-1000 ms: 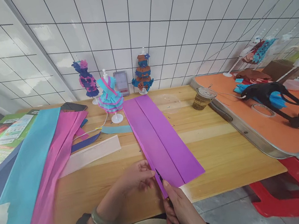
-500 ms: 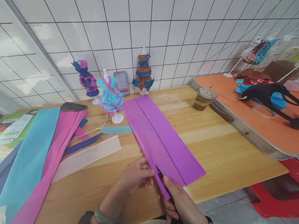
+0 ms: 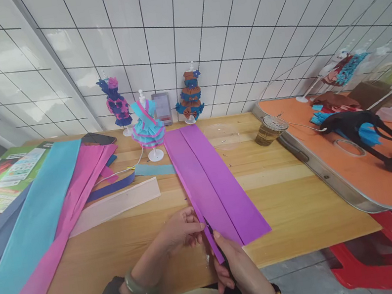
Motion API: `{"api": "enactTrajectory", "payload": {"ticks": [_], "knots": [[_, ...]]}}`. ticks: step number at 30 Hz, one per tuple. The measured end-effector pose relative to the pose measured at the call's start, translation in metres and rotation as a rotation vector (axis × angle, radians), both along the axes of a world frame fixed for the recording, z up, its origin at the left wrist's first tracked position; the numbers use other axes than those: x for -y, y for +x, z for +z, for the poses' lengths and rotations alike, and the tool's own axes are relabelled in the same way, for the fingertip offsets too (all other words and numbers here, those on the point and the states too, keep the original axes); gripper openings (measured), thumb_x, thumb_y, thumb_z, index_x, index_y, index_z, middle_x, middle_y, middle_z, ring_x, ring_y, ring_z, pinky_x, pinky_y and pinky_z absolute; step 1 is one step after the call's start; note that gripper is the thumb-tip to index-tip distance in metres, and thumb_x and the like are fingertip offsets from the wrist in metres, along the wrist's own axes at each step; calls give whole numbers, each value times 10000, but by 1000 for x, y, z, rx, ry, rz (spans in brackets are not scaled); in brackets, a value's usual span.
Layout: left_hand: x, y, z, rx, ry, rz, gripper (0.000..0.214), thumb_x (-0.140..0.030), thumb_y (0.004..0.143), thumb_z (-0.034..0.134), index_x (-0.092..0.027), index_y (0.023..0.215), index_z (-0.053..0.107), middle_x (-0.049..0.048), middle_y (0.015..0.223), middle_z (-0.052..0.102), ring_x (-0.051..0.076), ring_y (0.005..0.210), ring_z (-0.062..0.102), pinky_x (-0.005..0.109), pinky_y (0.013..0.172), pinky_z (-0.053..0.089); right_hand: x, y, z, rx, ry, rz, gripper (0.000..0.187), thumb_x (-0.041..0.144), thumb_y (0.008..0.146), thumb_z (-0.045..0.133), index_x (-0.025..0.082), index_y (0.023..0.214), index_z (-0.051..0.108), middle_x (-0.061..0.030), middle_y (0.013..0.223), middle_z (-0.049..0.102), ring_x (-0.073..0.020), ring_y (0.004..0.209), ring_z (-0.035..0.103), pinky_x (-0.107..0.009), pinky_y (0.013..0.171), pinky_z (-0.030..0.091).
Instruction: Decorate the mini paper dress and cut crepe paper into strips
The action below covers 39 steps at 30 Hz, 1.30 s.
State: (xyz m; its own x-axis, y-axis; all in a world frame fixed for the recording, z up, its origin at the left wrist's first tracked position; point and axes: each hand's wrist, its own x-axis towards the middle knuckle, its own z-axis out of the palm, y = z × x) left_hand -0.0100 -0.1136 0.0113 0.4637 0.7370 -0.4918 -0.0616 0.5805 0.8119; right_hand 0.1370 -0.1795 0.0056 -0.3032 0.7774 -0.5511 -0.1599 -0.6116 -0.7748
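Observation:
A long purple paper sheet lies folded lengthwise on the wooden table, running from the dolls toward me. My left hand pinches the narrow strip at its near left edge. My right hand is closed around dark scissors, whose blades sit in the paper just right of that strip. A thin cut strip hangs down between both hands.
Long teal, pink and dark blue paper sheets spread over the left side. Three small dressed mannequins stand by the tiled wall. A plastic cup of drink sits near an orange-topped tray table holding craft scraps and tape.
The scissors and both hands have crept slightly forward along the purple sheet's left edge, lengthening the cut strip. The view has shifted a little.

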Motion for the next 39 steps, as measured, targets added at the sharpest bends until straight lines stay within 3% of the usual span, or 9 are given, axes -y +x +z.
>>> {"api": "enactTrajectory", "payload": {"ticks": [4,15,26,35,39], "knots": [[1,0,2,-8,-2,-9,285,-207,647,653,-151,905,546,-48,597,536,50,429,510,124,335,342,-3,-1,3,-4,-11,-4,533,681,754,410,159,722,515,123,336,304,-28,243,236,-218,310,439],[1,1,3,-12,-29,16,314,-230,615,681,-154,877,525,-70,537,503,55,405,507,129,330,344,-6,-5,5,77,23,-14,583,749,692,397,177,592,450,125,297,280,-22,227,230,-199,289,419],[0,0,-1,-3,-3,-6,320,-224,628,672,-146,910,541,-53,588,537,55,425,520,127,334,340,-5,-6,0,116,53,-31,576,710,723,416,181,496,404,118,297,259,-18,222,225,-203,286,424],[-7,-2,3,-20,-78,29,335,-397,629,673,-139,766,509,0,656,617,78,422,568,145,328,324,-4,-6,6,112,45,-18,572,737,689,421,183,548,438,128,297,260,-18,227,208,-199,292,423],[-8,-1,4,-42,-82,16,327,-413,626,652,-141,718,496,2,629,617,84,413,566,149,320,325,-5,-6,4,112,53,-23,591,735,702,403,187,481,400,119,298,256,-18,225,212,-205,294,429]]}}
